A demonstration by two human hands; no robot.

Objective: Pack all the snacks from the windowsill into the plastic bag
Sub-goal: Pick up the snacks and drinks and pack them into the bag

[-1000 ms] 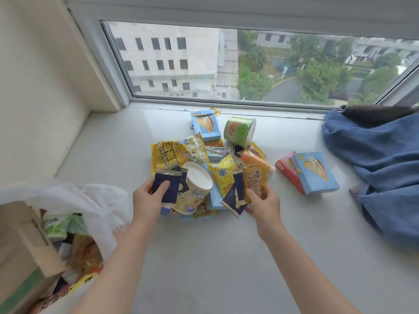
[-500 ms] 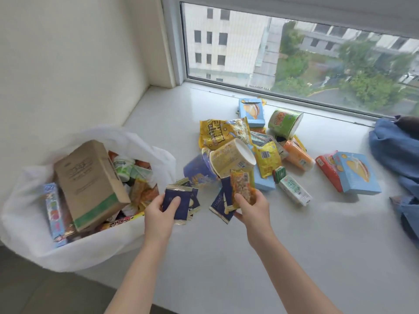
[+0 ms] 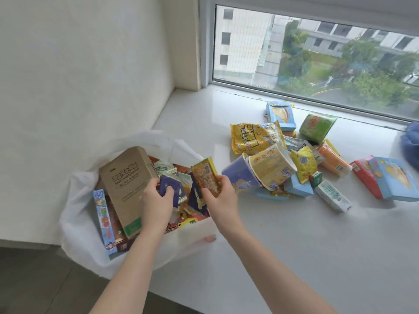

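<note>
The white plastic bag [image 3: 79,232] sits open at the left end of the windowsill [image 3: 294,245], holding a brown carton [image 3: 127,184] and several snacks. Over its mouth my left hand [image 3: 156,200] grips dark blue sachets [image 3: 170,189]. My right hand [image 3: 221,200] holds an orange snack packet [image 3: 205,177] together with another dark blue sachet [image 3: 197,196]. A pile of snacks lies on the sill to the right: a yellow bag [image 3: 251,137], two nested cups [image 3: 267,168], a green tub [image 3: 317,126].
Further right lie a red box [image 3: 365,177] and a blue box [image 3: 394,177], plus a small white carton [image 3: 333,196]. Blue cloth [image 3: 410,141] shows at the right edge. The wall stands behind the bag, the window at the back.
Both hands have carried their packets leftward from the pile to over the bag's mouth. The view has swung left along with them.
</note>
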